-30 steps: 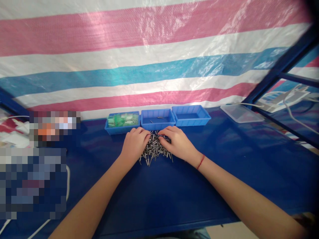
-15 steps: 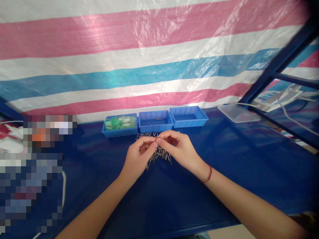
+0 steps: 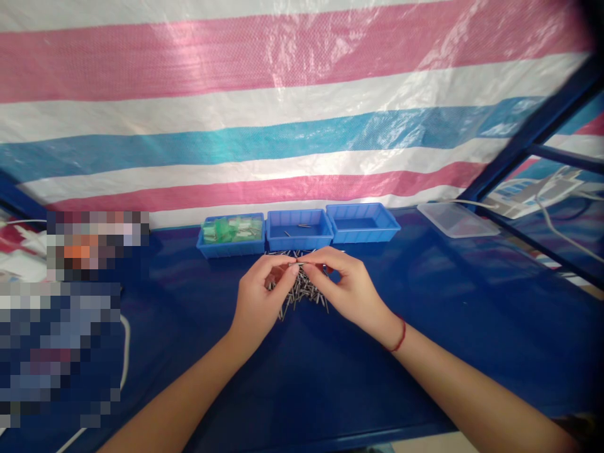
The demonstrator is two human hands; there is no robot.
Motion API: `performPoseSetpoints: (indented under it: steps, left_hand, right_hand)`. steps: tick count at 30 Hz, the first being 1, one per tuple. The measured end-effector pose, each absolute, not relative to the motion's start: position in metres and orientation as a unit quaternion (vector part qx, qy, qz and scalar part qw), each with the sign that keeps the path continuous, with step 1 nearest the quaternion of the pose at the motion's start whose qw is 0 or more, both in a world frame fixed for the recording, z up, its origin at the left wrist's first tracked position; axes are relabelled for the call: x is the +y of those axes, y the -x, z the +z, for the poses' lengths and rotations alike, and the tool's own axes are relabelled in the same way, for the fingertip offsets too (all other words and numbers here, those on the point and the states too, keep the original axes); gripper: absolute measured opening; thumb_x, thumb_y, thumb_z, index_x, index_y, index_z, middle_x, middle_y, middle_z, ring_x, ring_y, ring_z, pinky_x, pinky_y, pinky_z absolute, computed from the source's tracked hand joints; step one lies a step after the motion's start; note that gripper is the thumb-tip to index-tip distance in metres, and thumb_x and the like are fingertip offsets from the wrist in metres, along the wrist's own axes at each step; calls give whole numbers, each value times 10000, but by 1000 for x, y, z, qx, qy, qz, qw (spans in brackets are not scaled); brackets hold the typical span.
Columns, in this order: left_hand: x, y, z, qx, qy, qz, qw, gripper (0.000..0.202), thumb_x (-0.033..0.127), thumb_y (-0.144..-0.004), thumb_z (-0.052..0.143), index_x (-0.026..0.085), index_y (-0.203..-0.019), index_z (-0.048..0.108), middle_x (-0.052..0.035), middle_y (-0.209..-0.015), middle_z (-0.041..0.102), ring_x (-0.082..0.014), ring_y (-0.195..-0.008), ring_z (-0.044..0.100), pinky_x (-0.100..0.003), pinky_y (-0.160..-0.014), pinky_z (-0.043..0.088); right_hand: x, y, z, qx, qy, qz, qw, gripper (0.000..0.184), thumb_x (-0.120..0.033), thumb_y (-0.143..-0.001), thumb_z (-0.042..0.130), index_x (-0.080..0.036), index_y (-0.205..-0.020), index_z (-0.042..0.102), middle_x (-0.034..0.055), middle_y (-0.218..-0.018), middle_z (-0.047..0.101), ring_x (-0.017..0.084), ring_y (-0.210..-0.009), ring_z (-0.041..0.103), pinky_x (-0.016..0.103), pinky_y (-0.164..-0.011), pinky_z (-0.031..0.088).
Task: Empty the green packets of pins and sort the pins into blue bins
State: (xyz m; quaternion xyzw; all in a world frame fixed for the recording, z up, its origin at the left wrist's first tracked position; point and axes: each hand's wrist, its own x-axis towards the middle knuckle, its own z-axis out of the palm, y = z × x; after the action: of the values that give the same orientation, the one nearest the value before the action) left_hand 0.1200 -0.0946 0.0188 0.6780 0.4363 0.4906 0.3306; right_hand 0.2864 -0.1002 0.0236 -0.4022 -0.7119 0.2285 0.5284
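Observation:
My left hand (image 3: 258,292) and my right hand (image 3: 348,283) meet fingertip to fingertip over a loose pile of thin metal pins (image 3: 304,294). Pinched between both thumbs and forefingers is one small metal pin (image 3: 299,263), mostly covered by the fingers. Both hands are closed at the tips. Behind the pile stand three blue bins in a row. The left bin (image 3: 232,250) holds small green and clear packets (image 3: 231,229). A few pins lie in the middle bin (image 3: 301,240). The right bin (image 3: 367,235) shows a bare floor.
A clear plastic lid (image 3: 457,220) lies at the back right of the blue table (image 3: 302,390), near a white cable (image 3: 554,220). A striped plastic sheet (image 3: 283,138) hangs behind. Blue frame posts (image 3: 528,141) flank the right side. Blurred-out items sit at the left.
The view has shifted slightly. My fingertips have moved a little apart, and the pin between them shows more level. Both hands remain over the pile.

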Motion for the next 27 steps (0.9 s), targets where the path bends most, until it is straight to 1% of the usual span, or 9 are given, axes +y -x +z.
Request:
performPoseSetpoints:
  steps: [5, 7, 9, 13, 16, 18, 20, 22, 27]
  left_hand:
    - [-96, -117, 21, 431, -707, 488, 276, 145, 328, -883, 590, 198, -900, 650, -35, -880, 651, -152, -800, 615, -261, -742, 502]
    - [-95, -117, 23, 444, -706, 476, 279, 163, 347, -878, 589, 191, -896, 637, -24, -838, 647, -138, -744, 601, -247, -702, 493]
    - [-93, -116, 24, 458, -707, 454, 290, 198, 367, -868, 597, 191, -953, 622, -4, -797, 640, -117, -666, 576, -227, -639, 475]
    - [-87, -112, 26, 481, -726, 409, 271, 262, 371, -891, 558, 199, -1088, 587, 14, -795, 634, -91, -585, 528, -213, -583, 434]
    - [-81, -106, 25, 488, -748, 386, 233, 244, 333, -928, 493, 195, -1106, 586, 9, -799, 644, -95, -583, 523, -224, -598, 428]
    - [-75, -101, 24, 483, -773, 361, 199, 218, 296, -932, 480, 192, -1075, 607, -1, -825, 657, -106, -616, 544, -235, -623, 431]
    - [-70, -95, 24, 469, -809, 318, 159, 194, 254, -923, 478, 190, -1018, 635, -16, -865, 664, -126, -681, 575, -249, -660, 439]
    - [-65, -88, 24, 444, -847, 263, 127, 185, 211, -907, 479, 184, -960, 654, -28, -884, 665, -150, -751, 595, -269, -707, 448]
    - [-58, -79, 24, 406, -895, 167, 80, 183, 134, -845, 504, 164, -932, 662, -49, -937, 667, -196, -877, 605, -318, -824, 459]
  right_hand:
    - [-104, -283, 24, -730, 402, 226, 505, 124, -211, -890, 571, -222, -920, 691, 21, -831, 691, 146, -734, 609, 277, -674, 478]
    - [-104, -282, 25, -735, 404, 227, 495, 137, -221, -909, 542, -208, -883, 676, 20, -805, 678, 142, -718, 600, 270, -666, 469]
    - [-99, -284, 23, -733, 421, 202, 494, 173, -240, -927, 513, -201, -847, 661, 20, -784, 665, 140, -689, 586, 265, -646, 457]
    - [-72, -297, 16, -714, 506, 38, 483, 226, -258, -947, 465, -172, -881, 663, 48, -776, 649, 166, -682, 565, 290, -658, 436]
    - [-48, -308, 9, -721, 553, -85, 409, 285, -268, -959, 433, -141, -931, 686, 86, -779, 641, 211, -746, 568, 329, -711, 431]
    - [-40, -312, 4, -727, 572, -119, 361, 292, -293, -953, 451, -131, -976, 692, 99, -785, 645, 230, -764, 568, 344, -723, 429]
    - [-39, -314, 2, -731, 576, -121, 345, 284, -300, -939, 479, -124, -1027, 683, 101, -804, 651, 235, -772, 574, 351, -736, 433]
    - [-45, -313, 2, -733, 570, -104, 357, 266, -280, -925, 492, -124, -1046, 671, 93, -810, 650, 232, -777, 582, 352, -754, 439]
    - [-65, -307, 6, -768, 510, -23, 387, 182, -194, -887, 509, -158, -976, 664, 63, -810, 647, 213, -794, 595, 334, -773, 451]
